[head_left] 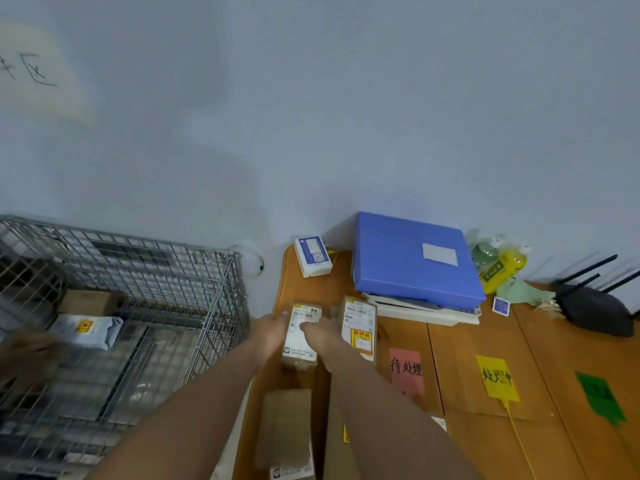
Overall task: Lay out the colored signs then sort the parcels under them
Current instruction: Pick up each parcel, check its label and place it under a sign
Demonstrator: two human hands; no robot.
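Three signs lie on the wooden table (pixel 467 441): a pink sign (pixel 406 371), a yellow sign (pixel 496 377) and a green sign (pixel 600 396), left to right. Both hands hold a small brown parcel (pixel 300 344) with a white label at the table's left end. My left hand (pixel 272 329) grips its left side, my right hand (pixel 320 336) its right side with the thumb on the label. A second labelled parcel (pixel 360 327) lies just right of it. Another brown parcel (pixel 286 427) lies nearer me.
A wire cage (pixel 145 271) on the left holds a grey bag parcel (pixel 86 329) and a brown box (pixel 88 301). At the table's back are a blue folder (pixel 412 258) on a stack, a small white box (pixel 312 256), bottles (pixel 502 268) and a black router (pixel 594 306).
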